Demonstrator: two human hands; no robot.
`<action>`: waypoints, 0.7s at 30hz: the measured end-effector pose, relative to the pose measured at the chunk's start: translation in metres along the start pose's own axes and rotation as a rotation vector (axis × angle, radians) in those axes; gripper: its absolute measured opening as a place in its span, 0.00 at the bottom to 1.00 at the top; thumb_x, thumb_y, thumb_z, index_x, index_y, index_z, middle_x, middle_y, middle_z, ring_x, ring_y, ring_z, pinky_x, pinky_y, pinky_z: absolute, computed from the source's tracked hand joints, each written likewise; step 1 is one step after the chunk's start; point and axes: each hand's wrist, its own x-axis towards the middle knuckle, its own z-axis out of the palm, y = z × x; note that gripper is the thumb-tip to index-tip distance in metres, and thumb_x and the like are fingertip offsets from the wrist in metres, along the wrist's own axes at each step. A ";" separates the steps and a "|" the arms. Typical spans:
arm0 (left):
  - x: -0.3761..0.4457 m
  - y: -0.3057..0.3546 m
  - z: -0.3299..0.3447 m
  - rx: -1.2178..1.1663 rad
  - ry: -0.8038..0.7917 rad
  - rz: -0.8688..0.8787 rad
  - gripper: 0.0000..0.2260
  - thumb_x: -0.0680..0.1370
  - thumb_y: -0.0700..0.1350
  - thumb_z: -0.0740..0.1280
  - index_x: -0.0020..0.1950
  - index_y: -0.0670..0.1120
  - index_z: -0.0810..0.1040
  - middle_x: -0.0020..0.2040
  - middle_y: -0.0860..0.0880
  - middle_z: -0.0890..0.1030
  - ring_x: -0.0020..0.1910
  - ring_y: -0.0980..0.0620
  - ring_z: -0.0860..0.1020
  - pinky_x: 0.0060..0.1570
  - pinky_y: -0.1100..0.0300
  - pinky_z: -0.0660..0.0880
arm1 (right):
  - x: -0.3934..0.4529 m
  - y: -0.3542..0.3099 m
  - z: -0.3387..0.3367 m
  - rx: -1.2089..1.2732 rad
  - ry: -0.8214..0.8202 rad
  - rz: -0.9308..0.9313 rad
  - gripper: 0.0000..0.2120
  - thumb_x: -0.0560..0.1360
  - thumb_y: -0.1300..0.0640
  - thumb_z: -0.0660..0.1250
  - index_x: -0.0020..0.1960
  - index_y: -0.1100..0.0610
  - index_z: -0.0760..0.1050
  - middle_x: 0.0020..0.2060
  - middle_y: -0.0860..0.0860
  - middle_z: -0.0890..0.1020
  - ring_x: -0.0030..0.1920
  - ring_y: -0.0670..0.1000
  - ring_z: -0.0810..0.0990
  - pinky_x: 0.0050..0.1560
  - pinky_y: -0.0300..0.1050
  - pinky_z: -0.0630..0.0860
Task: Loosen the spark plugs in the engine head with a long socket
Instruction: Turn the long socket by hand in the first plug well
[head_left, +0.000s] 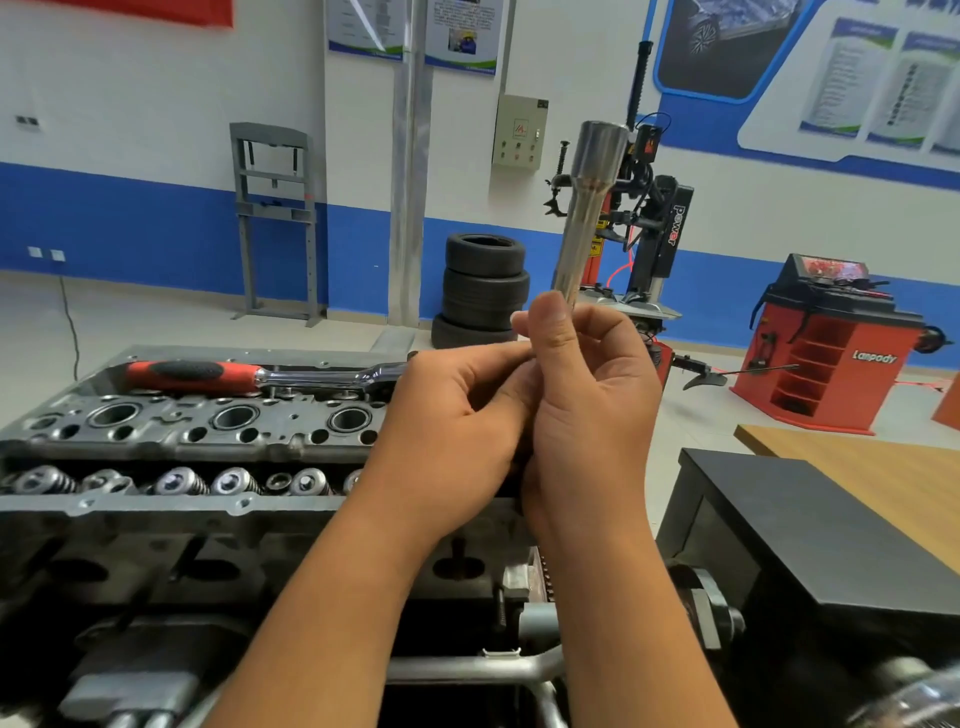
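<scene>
— What are your hands doing right now?

— Your right hand (582, 410) is gripping the lower end of the long socket (584, 208), thumb pressing up along the shaft. The socket is standing nearly upright, its wider end pointing toward twelve o'clock, tilting slightly toward one o'clock.

— And your left hand (457, 421)?

— It is curling in against your right hand at the base of the socket, fingers tucking behind your right palm. They seem to be pinching the socket's bottom end, though your right hand is hiding the contact.

— Where is the engine head sitting?

— The engine head (171, 441) is lying at about nine o'clock from your hands, reaching under them. Three round spark plug wells (236, 417) are showing along its top, and a row of valve springs (182, 480) is running just below them.

— And the ratchet?

— The ratchet (260, 375), with its red and black handle, is resting on the far edge of the head at ten o'clock, its chrome end pointing toward your left hand.

— Anything else around you?

— A black box (810, 535) is sitting at four o'clock, a stack of tyres (483, 291) at eleven o'clock, and a red wheel balancer (831, 348) at two o'clock.
</scene>
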 end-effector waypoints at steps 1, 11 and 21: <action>0.000 0.001 0.000 -0.014 -0.019 0.000 0.10 0.84 0.45 0.66 0.58 0.56 0.86 0.50 0.55 0.88 0.50 0.55 0.87 0.46 0.59 0.84 | 0.000 0.000 0.001 -0.029 0.005 -0.014 0.16 0.72 0.44 0.73 0.45 0.57 0.78 0.39 0.53 0.81 0.40 0.50 0.78 0.45 0.46 0.79; 0.000 -0.004 0.001 0.079 0.133 0.030 0.12 0.77 0.37 0.74 0.52 0.55 0.86 0.42 0.58 0.87 0.43 0.61 0.86 0.40 0.68 0.81 | -0.004 0.005 0.008 -0.081 0.011 0.003 0.13 0.74 0.44 0.73 0.47 0.53 0.78 0.44 0.59 0.85 0.44 0.59 0.85 0.50 0.64 0.84; 0.002 -0.003 0.002 0.032 0.079 0.013 0.08 0.82 0.41 0.70 0.55 0.54 0.84 0.46 0.56 0.88 0.46 0.57 0.86 0.44 0.60 0.84 | 0.000 0.004 0.005 -0.010 0.024 0.046 0.15 0.75 0.42 0.69 0.42 0.53 0.82 0.40 0.53 0.84 0.43 0.55 0.83 0.53 0.66 0.81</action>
